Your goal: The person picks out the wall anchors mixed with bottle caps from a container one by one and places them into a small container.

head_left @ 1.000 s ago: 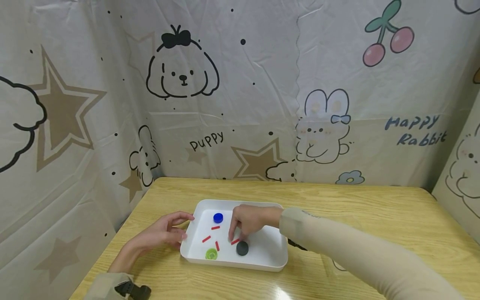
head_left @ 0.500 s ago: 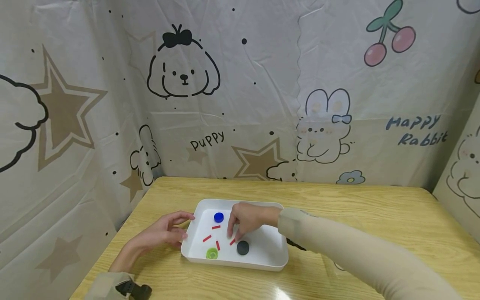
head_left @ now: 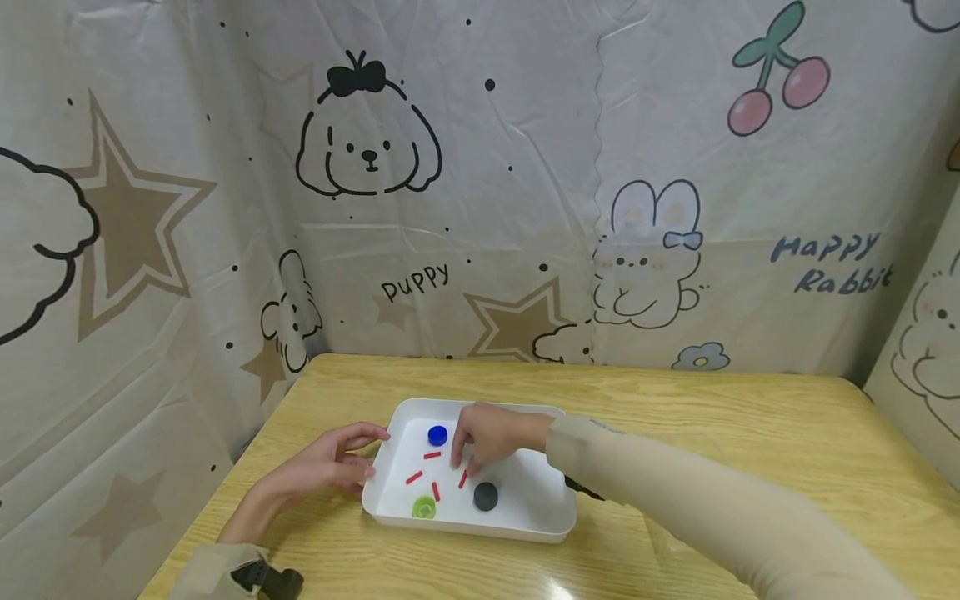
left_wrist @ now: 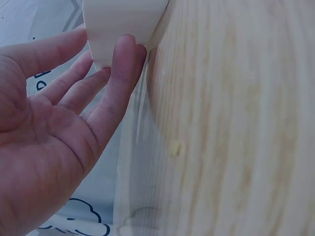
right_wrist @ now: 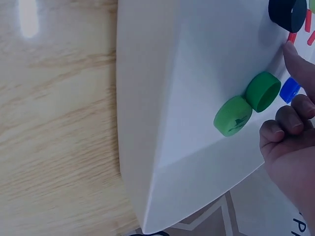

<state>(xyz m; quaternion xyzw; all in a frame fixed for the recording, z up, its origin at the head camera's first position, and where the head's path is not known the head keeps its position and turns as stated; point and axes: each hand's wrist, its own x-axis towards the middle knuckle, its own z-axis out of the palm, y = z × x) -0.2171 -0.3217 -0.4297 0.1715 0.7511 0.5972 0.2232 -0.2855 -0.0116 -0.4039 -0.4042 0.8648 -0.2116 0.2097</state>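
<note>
My left hand [head_left: 326, 462] rests its fingertips against the left end of a white tray [head_left: 517, 529]; the left wrist view shows its fingers [left_wrist: 123, 64] fairly straight at the wall. Over the tray, my right hand [head_left: 491, 433] reaches down, its thumb tip right at the end of a short red stick [head_left: 462, 479]. In the right wrist view that thumb is extended and the other visible fingers are bent. A black bottle cap [head_left: 486, 497] lies just right of the stick. Several more red sticks [head_left: 414, 477] lie scattered to the left.
A blue cap [head_left: 437, 435] sits at the tray's back left, a lime green cap [head_left: 423, 507] at its front left. Two green caps [right_wrist: 233, 116] [right_wrist: 263, 92] show in the right wrist view, hidden behind the right hand in the head view. A printed curtain [head_left: 480, 208] hangs behind the wooden table [head_left: 712, 417].
The red stick at my right hand has swung from slanted to nearly upright in the head view and shifted slightly left. The right hand moved slightly left and back. The left hand stayed put.
</note>
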